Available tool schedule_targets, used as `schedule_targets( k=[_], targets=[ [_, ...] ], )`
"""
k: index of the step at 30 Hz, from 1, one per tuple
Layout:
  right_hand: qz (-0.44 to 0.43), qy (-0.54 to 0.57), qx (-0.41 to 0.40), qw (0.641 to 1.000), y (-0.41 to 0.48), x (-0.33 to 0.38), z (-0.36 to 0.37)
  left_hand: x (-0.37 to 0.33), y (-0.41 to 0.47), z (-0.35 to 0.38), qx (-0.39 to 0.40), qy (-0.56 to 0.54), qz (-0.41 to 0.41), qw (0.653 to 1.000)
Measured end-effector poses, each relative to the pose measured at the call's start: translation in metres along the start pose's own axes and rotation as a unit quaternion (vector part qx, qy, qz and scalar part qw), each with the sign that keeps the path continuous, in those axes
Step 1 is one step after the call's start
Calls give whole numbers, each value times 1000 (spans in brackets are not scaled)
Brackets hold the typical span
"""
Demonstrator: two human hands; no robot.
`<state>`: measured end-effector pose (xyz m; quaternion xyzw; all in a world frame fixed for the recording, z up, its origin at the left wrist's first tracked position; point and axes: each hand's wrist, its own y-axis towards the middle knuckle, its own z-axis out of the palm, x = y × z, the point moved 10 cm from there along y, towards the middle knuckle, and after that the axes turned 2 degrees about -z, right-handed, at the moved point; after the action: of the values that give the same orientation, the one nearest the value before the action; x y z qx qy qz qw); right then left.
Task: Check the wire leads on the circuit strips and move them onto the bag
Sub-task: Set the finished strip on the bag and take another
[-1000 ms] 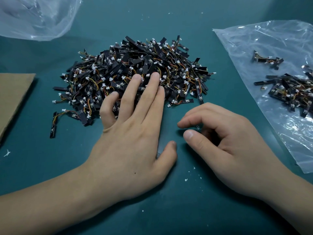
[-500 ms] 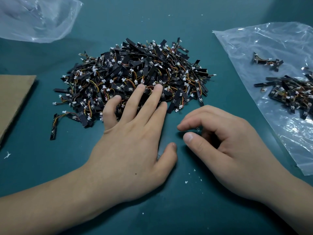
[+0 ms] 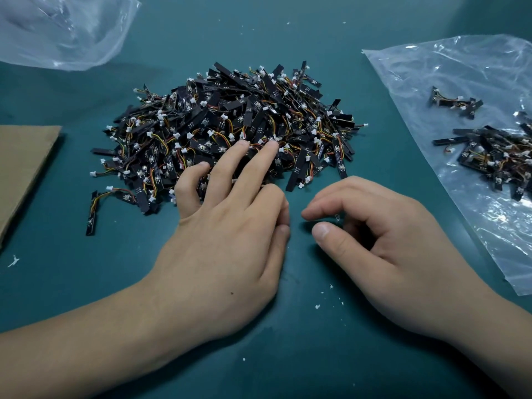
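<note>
A: Largest entry?
B: Teal tabletop (image 3: 259, 30), carrying everything. Then the clear bag (image 3: 431, 70), lying at the right, with a small cluster of strips (image 3: 495, 151) sitting on it.
A: Main stock?
B: Pile of circuit strips (image 3: 230, 116), heaping at centre, apart from the bag.
A: Hands?
B: Left hand (image 3: 227, 254) is lying relaxed, fingers touching the pile's near edge, gripping nothing. Right hand (image 3: 397, 254) is resting just beside the pile, between pile and bag, fingers curling loosely, holding nothing.
A: Smallest?
B: One stray strip (image 3: 92, 214), lying left of the pile.
</note>
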<state>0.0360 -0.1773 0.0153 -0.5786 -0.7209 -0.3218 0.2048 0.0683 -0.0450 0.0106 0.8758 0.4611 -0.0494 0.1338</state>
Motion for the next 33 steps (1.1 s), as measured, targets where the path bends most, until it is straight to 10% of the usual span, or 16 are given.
schedule_targets(
  k=[18, 24, 33],
  targets=[
    [1, -11, 1, 1000, 0, 1, -1, 1, 0, -19, -88, -70, 16, 994],
    [-7, -4, 15, 1000, 0, 3, 0, -10, -3, -36, -147, -331, 164, 918],
    [-27, 23, 27, 999, 1, 5, 2, -17, -2, -38, -125, -409, 196, 882]
  ],
)
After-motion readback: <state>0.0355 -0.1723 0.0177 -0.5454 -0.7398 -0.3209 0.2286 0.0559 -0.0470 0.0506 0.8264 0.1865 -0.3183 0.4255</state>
